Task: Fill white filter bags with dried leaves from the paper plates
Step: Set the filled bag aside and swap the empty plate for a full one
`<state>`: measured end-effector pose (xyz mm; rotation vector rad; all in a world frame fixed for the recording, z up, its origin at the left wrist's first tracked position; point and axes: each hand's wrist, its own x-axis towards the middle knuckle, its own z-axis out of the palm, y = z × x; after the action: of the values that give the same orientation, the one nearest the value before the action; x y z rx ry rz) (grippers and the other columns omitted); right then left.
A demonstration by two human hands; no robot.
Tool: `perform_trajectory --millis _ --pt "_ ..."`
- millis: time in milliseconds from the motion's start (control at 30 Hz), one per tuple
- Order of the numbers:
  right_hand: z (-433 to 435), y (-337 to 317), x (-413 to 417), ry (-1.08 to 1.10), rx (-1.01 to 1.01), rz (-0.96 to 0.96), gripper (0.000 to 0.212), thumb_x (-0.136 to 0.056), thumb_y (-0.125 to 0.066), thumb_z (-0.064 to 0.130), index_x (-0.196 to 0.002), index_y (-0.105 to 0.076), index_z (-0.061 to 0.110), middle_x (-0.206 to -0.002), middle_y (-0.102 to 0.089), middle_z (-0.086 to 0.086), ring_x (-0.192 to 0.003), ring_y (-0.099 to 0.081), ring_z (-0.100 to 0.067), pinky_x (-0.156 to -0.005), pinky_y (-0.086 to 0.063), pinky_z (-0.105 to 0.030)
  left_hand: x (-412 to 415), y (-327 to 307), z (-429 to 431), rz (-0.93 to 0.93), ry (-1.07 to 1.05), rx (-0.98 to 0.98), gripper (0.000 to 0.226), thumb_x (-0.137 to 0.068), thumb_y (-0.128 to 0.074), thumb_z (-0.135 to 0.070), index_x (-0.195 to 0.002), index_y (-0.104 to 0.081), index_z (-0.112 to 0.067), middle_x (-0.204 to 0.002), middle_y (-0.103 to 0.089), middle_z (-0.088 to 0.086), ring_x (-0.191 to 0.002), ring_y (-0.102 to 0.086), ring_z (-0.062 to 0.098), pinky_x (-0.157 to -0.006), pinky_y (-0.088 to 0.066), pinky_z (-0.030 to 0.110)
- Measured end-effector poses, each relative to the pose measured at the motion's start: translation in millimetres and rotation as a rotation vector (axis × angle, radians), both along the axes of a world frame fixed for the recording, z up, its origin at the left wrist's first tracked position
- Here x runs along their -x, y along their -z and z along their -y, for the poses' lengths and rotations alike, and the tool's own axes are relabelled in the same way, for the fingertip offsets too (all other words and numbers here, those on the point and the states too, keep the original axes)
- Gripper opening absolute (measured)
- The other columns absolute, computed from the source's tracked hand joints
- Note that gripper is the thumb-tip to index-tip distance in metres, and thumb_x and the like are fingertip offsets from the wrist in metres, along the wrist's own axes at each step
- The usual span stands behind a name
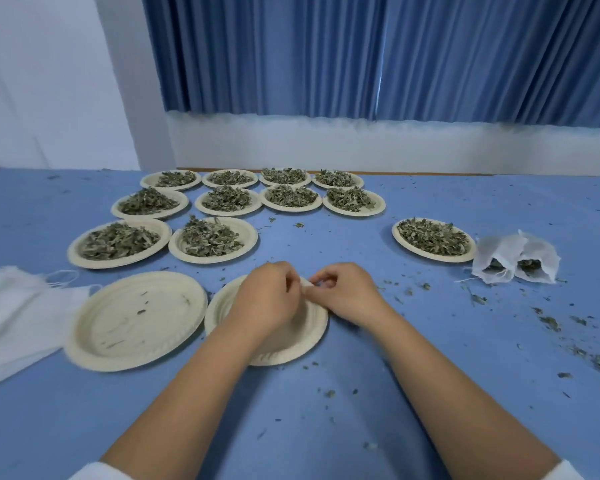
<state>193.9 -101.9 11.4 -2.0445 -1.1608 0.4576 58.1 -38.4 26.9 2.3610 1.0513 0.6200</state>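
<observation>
Two filled bags (515, 263) lay side by side at the right, with dark dried leaves (529, 265) showing at their open ends. They sat just beside one full plate (397, 233), most likely put there to be out of the way. A pile of empty bags (18, 317) lay at the left edge, near enough to reach.

In the middle, the left hand (267, 301) and the right hand (349, 296) were close together over a bare plate (291, 355). Their fingers were curled and the tips almost met. A little white bit showed between them, maybe a bag or its string. I cannot tell what they held, or if they held anything. Working over that plate would catch any leaves that fell.

Another empty plate (136, 320) lay just beside it on the left. Ten more plates of leaves (174, 249) stood in rows behind. Crumbs were scattered over the blue table (326, 427).
</observation>
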Motion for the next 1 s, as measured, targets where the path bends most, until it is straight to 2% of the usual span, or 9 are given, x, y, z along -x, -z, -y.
perform_trajectory --millis 100,167,267,467,633,767,833,900,1000 --pt "-8.0 3.6 12.1 -0.022 -0.015 0.107 0.016 -0.081 -0.072 0.026 -0.097 -0.072 0.022 -0.074 -0.059 0.014 -0.072 -0.054 -0.002 -0.060 -0.037 -0.010 20.2 7.1 -0.9 0.002 -0.009 -0.007 0.017 -0.095 -0.052 -0.019 -0.100 -0.067 -0.013 -0.098 -0.068 0.000 -0.091 -0.062 0.018 -0.082 -0.049 0.035" --pt "-12.1 3.9 16.5 -0.006 -0.032 0.075 0.014 -0.083 -0.067 0.020 -0.096 -0.073 0.025 -0.077 -0.062 0.014 -0.077 -0.057 -0.001 -0.060 -0.036 -0.006 25.6 8.5 1.3 0.015 -0.014 -0.028 0.019 -0.096 -0.050 -0.021 -0.101 -0.067 -0.013 -0.100 -0.068 -0.001 -0.092 -0.062 0.017 -0.082 -0.049 0.035" --pt "-14.2 -0.6 18.4 0.045 -0.089 -0.018 0.016 -0.083 -0.067 0.016 -0.084 -0.070 0.032 -0.072 -0.066 0.016 -0.072 -0.059 0.003 -0.059 -0.039 -0.007 26.9 0.9 1.3 -0.005 -0.024 -0.090 0.023 -0.097 -0.048 -0.024 -0.108 -0.066 -0.015 -0.110 -0.065 -0.001 -0.099 -0.060 0.017 -0.085 -0.048 0.033" --pt "-32.8 -13.0 35.2 0.127 -0.203 -0.129 0.015 -0.083 -0.068 0.015 -0.094 -0.074 0.023 -0.080 -0.070 0.011 -0.082 -0.066 -0.005 -0.071 -0.048 -0.018 44.5 -21.0 -12.0 0.055 -0.108 -0.224 0.021 -0.095 -0.049 -0.021 -0.105 -0.067 -0.014 -0.106 -0.066 0.002 -0.095 -0.061 0.021 -0.079 -0.047 0.033" --pt "-79.0 -11.3 87.6 0.023 -0.148 -0.118 0.012 -0.078 -0.076 0.032 -0.087 -0.067 0.030 -0.081 -0.067 0.014 -0.080 -0.064 -0.005 -0.062 -0.045 -0.017 78.2 -27.9 -37.5 -0.035 -0.282 -0.078 0.018 -0.092 -0.048 -0.014 -0.095 -0.065 -0.013 -0.092 -0.067 0.005 -0.087 -0.062 0.026 -0.069 -0.047 0.033" --pt "-106.2 -4.5 125.9 -0.006 -0.128 0.037 0.018 -0.083 -0.068 0.043 -0.081 -0.055 0.030 -0.077 -0.060 0.011 -0.069 -0.056 -0.004 -0.051 -0.038 -0.022 104.4 -28.4 -54.5 0.054 -0.346 0.024 0.015 -0.089 -0.048 -0.008 -0.082 -0.062 -0.007 -0.078 -0.060 0.009 -0.078 -0.058 0.031 -0.058 -0.037 0.031" --pt "-111.1 0.7 136.9 -0.050 -0.109 0.170 0.010 -0.086 -0.059 0.031 -0.080 -0.052 0.027 -0.079 -0.057 0.009 -0.069 -0.055 -0.014 -0.050 -0.035 -0.027 111.9 -27.9 -59.8 0.067 -0.343 0.076 0.019 -0.086 -0.048 -0.006 -0.068 -0.050 -0.009 -0.062 -0.046 0.008 -0.064 -0.044 0.031 -0.049 -0.028 0.031" --pt "-113.1 4.3 143.1 -0.090 -0.061 0.341 0.008 -0.084 -0.055 0.021 -0.079 -0.050 0.025 -0.090 -0.048 0.006 -0.069 -0.049 -0.017 -0.049 -0.028 -0.027 115.7 -27.2 -64.0 0.068 -0.335 0.121 0.025 -0.086 -0.049 -0.006 -0.062 -0.041 -0.010 -0.060 -0.042 0.017 -0.060 -0.039 0.037 -0.045 -0.021 0.031" --pt "-120.6 -0.8 152.3 -0.132 -0.074 0.454 0.011 -0.085 -0.056 0.013 -0.081 -0.051 0.022 -0.097 -0.041 0.002 -0.081 -0.049 -0.020 -0.050 -0.026 -0.028 119.1 -25.4 -70.4 0.155 -0.347 0.168 0.019 -0.088 -0.050 -0.009 -0.072 -0.057 -0.003 -0.071 -0.054 0.019 -0.068 -0.049 0.038 -0.050 -0.031 0.031"
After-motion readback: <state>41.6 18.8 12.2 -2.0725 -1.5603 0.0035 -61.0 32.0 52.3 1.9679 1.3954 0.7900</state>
